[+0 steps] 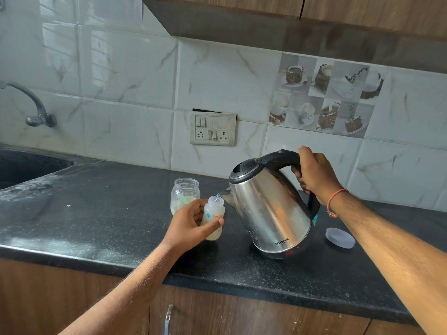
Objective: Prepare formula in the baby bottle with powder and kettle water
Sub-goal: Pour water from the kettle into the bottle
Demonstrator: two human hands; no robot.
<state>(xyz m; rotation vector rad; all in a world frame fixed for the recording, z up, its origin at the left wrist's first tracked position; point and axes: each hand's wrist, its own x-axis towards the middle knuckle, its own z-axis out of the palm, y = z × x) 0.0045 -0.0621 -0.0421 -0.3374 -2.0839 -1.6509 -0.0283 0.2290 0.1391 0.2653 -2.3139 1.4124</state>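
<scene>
— What do you have nearest the front edge of the counter?

— I see the left hand (191,222) wrapped around the baby bottle (214,217), thumb across its front. It's a small translucent plastic cylinder, pale liquid in the bottom, orange lettering starting "Luv", the rest hidden by the thumb. It stands upright on the speckled black stone counter (108,218), towards the middle.

— And the right?

— The right hand (314,174) is clamped on the black plastic handle of the kettle (268,209), a brushed steel body tipped left, spout just over the bottle's open mouth, with a thin stream of water running in. "MILTON" is printed low on the steel.

— Anything else?

— I see a round bluish lid (339,237) lying flat right of the kettle. Behind the bottle, a clear glass jar (185,194) with cream powder and a greenish scoop. On the marbled tile wall, a white switch panel (212,128).
</scene>
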